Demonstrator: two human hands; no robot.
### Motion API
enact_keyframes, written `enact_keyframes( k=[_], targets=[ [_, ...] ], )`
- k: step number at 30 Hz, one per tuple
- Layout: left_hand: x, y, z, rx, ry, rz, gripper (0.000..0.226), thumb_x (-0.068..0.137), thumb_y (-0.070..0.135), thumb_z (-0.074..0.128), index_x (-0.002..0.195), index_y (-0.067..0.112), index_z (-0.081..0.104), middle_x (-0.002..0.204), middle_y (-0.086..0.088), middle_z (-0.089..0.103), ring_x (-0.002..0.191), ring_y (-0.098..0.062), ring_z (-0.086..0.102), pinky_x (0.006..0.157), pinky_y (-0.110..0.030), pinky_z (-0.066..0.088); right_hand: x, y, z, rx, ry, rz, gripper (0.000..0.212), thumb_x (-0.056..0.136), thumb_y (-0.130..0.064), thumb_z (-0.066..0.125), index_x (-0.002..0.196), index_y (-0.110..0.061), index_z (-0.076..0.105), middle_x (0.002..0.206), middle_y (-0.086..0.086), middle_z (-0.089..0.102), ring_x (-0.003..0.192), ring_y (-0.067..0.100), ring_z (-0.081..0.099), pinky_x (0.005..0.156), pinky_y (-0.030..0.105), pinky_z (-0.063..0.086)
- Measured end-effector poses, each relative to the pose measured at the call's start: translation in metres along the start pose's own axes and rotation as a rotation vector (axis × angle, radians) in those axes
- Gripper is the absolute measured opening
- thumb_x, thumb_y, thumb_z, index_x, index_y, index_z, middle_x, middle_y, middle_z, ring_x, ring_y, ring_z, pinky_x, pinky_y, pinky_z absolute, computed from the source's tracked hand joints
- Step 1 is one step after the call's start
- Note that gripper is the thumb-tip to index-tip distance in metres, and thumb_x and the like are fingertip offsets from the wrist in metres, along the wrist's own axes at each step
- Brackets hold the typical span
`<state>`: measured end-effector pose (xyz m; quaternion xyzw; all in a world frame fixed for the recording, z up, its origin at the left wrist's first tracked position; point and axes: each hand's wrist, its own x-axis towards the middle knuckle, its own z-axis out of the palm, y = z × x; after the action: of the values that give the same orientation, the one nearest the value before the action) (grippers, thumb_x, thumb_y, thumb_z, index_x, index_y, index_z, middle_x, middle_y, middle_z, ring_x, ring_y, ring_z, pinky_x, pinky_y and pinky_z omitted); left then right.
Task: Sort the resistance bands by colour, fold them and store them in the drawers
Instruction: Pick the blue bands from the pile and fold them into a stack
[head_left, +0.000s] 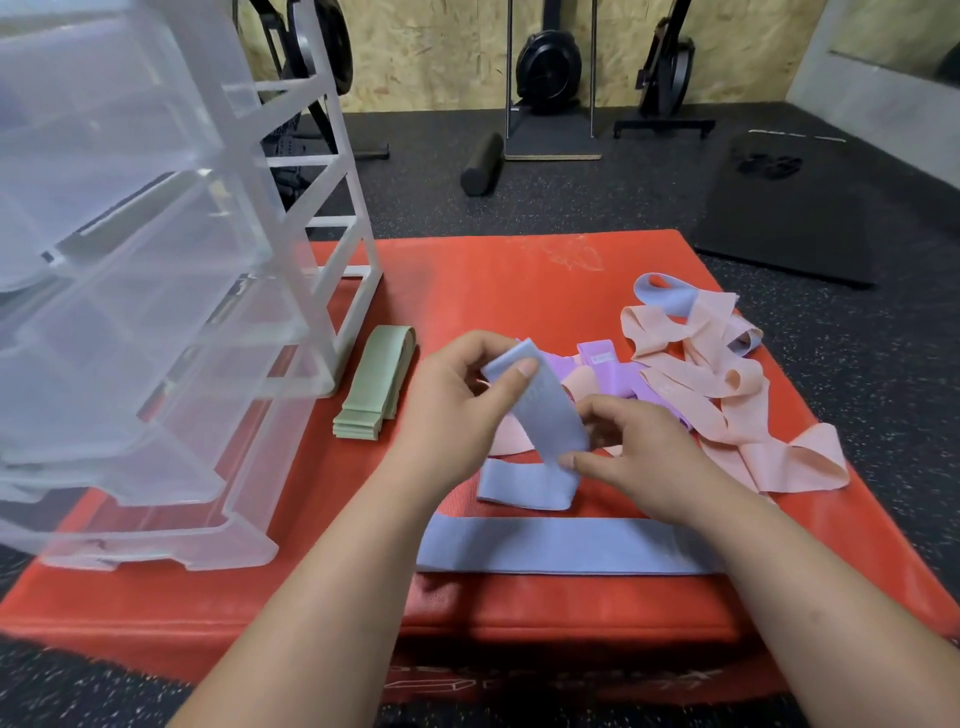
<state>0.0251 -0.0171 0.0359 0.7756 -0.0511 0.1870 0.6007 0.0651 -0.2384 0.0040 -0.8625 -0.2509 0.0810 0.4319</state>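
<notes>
Pinching the blue band (555, 422) right of the drawers (156, 322) in left hand (448, 405) and right hand (641, 460), we should square its edges.

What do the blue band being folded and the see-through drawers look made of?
The blue band: probably stretchy woven fabric, matte; it bends limply without shine. The drawers: translucent hard plastic, fairly glossy; light glints on edges and the red mat shows through.

Left hand (457, 400) and right hand (644, 457) held close, fingers (511, 384) curled, pinching.
</notes>
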Motion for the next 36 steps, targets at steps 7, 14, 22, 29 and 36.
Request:
enact_keyframes(
  k=[7,14,22,29,36],
  targets=[
    [-0.008,0.010,-0.035,-0.105,0.253,-0.014,0.007,0.103,0.014,0.070,0.104,0.011,0.075,0.090,0.005,0.073,0.082,-0.007,0.064,0.074,-0.024,0.052,-0.014,0.008,-0.035,-0.251,0.048,0.014,0.025,0.086,-0.025,0.082,0.102,-0.040,0.071,0.100,-0.027,0.073,0.098,-0.002,0.067,0.092,0.032,0.054],
    [-0.034,-0.002,-0.062,-0.042,0.204,-0.197,0.008,0.102,0.021,0.072,0.100,0.014,0.076,0.073,0.005,0.064,0.066,-0.011,0.050,0.063,-0.024,0.043,-0.049,0.017,-0.069,-0.289,0.106,0.087,0.031,0.089,-0.018,0.079,0.095,-0.044,0.065,0.097,-0.022,0.073,0.094,-0.005,0.065,0.082,0.020,0.049],
    [-0.063,-0.014,-0.075,0.151,0.084,-0.419,0.012,0.092,0.020,0.082,0.085,0.013,0.077,0.072,0.002,0.070,0.066,-0.011,0.057,0.068,-0.034,0.048,-0.087,0.015,-0.069,0.153,0.256,0.257,0.026,0.089,-0.008,0.080,0.111,-0.021,0.073,0.081,0.014,0.073,0.069,0.024,0.066,0.074,0.040,0.056],
    [-0.083,-0.017,-0.075,0.324,0.059,-0.452,0.012,0.087,0.023,0.085,0.083,0.016,0.077,0.064,0.007,0.066,0.052,-0.006,0.050,0.057,-0.028,0.042,-0.100,0.016,-0.057,0.065,0.412,0.336,0.024,0.083,-0.008,0.084,0.098,-0.025,0.075,0.090,0.008,0.072,0.068,0.021,0.069,0.078,0.042,0.061],
    [-0.085,-0.020,-0.069,0.550,0.003,-0.475,0.013,0.087,0.023,0.081,0.077,0.019,0.075,0.072,0.002,0.073,0.061,-0.014,0.060,0.062,-0.030,0.047,-0.099,0.031,-0.051,-0.115,0.386,0.344,0.023,0.080,-0.013,0.086,0.089,-0.030,0.073,0.077,-0.002,0.071,0.066,0.020,0.069,0.077,0.039,0.058]
  ],
)
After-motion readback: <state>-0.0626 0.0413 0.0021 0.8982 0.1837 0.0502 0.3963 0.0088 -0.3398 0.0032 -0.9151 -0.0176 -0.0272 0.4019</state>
